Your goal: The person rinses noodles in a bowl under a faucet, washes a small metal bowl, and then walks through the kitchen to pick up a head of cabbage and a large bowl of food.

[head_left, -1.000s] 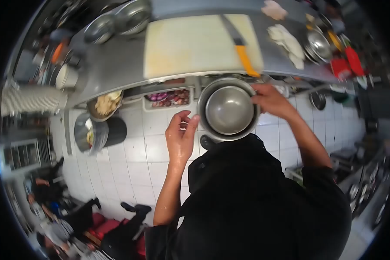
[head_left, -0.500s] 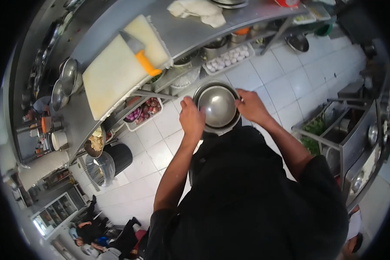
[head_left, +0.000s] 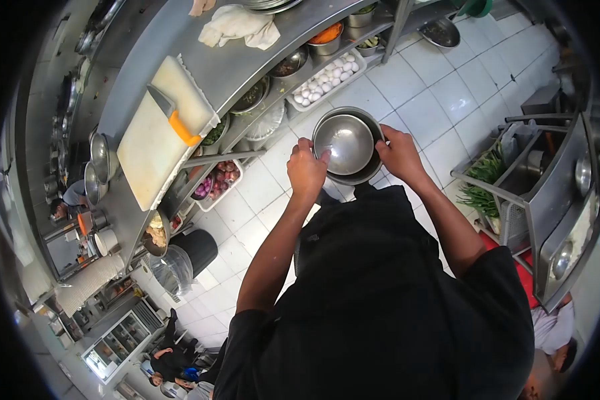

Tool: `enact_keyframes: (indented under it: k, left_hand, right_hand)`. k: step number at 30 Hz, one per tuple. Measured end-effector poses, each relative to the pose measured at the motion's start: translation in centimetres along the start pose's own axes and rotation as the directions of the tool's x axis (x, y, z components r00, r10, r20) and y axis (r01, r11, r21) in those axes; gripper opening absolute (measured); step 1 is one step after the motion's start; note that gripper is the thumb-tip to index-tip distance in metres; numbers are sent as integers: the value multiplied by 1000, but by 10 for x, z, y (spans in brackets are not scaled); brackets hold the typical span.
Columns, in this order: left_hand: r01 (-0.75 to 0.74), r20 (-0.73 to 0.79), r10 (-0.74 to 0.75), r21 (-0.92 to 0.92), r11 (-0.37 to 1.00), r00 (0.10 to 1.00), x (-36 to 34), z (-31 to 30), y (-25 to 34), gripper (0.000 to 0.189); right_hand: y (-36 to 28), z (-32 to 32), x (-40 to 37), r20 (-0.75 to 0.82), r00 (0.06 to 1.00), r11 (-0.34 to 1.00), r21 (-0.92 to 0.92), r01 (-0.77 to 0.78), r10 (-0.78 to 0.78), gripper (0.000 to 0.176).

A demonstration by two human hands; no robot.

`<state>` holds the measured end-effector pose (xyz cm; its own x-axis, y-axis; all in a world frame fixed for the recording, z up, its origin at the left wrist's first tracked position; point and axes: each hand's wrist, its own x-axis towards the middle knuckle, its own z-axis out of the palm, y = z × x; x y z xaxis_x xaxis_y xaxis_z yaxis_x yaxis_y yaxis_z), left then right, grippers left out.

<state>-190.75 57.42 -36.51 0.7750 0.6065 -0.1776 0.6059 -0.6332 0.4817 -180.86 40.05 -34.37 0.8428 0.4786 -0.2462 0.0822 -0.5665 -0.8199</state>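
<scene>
In front of my chest I hold a round metal bowl (head_left: 367,177) by its rim, above the tiled floor. Inside it sits a smaller, shiny metal bowl (head_left: 344,143) that looks bare. My left hand (head_left: 307,170) is closed on the near-left side, its thumb over the rim. Across from it, my right hand (head_left: 400,155) grips the right side, thumb inside the edge and fingers hidden underneath. Both bowls face up toward me.
A steel counter (head_left: 220,73) carries a cutting board (head_left: 143,157), a knife with an orange handle (head_left: 182,129) and a cloth (head_left: 239,27). Below are a tray of eggs (head_left: 323,81) and onions (head_left: 227,179). Greens (head_left: 480,183) sit on a right-hand rack; people sit at lower left.
The view has shifted, so the counter and cutting board appear farther left. Both hands keep their hold on the nested bowls, which now appear slightly right and higher in view.
</scene>
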Motion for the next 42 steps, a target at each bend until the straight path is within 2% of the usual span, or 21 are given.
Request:
enact_keyframes:
  k: [4,6,7,10,11,13,15,17,19,21,23,26,29,30,33,36,41,42]
  left_hand:
    - [32,55,-32,-8,999,998,0,-5,-7,22]
    - [23,4,-23,-193,981,1000,-6,-14,-8,18]
    - [18,3,-18,-191,981,1000,-9,-16,-13,18]
    - [54,-41,-84,-484,873,996,-21,-26,-27,13]
    - [49,-44,-80,-483,874,996,-26,-33,-33,13]
    - [98,13,-140,-782,616,990,-36,-49,-45,13]
    - [115,30,-152,-801,587,988,-45,-65,-60,13]
    - [213,113,-260,-892,398,959,-52,-74,-81,14]
    - [230,136,-281,-914,334,950,-59,-86,-93,16]
    - [222,146,-296,-944,244,944,-63,-94,-104,17]
    - [216,147,-289,-950,224,946,-66,-101,-114,17]
    - [199,147,-259,-961,191,955,-60,-108,-122,17]
    - [175,144,-207,-974,140,968,-52,-111,-127,16]
    - [176,147,-187,-973,151,971,-47,-112,-126,16]
    - [165,141,-150,-972,166,979,-37,-110,-119,16]
    - [165,142,-136,-970,179,980,-26,-100,-110,18]
    - [261,255,-66,-959,113,965,-3,-77,-53,17]
    - [237,233,-41,-966,107,972,2,-73,-36,17]
  right_hand:
    - [0,5,-2,7,1000,1000,3,19,-19,22]
    - [3,11,-4,-4,999,999,0,50,-50,24]
    - [7,17,-4,-27,999,999,-32,35,-36,27]
    - [17,27,-1,-79,997,998,-69,4,-9,31]
    - [17,29,-2,-101,995,997,-73,-14,7,32]
    - [11,29,-4,-126,992,1000,-7,-10,9,31]
    - [10,28,-4,-154,988,999,50,4,4,30]
    - [15,32,-3,-120,983,985,114,-126,140,29]
    - [13,36,-6,-122,984,988,102,-119,131,29]
    - [9,42,-11,-116,971,949,262,-174,210,27]
    - [4,49,-18,-140,964,941,285,-179,226,27]
    - [-11,55,-32,-167,919,843,480,-241,357,31]
    - [-20,55,-44,-269,878,831,512,-218,396,33]
    - [-18,52,-47,-260,881,820,532,-211,396,33]
    - [-12,40,-51,-350,856,825,547,-144,381,32]
    - [21,29,-45,-452,825,852,519,-66,339,31]
    - [65,-9,-42,-506,742,753,658,2,439,29]
    - [75,-20,-41,-527,715,755,655,-3,460,29]
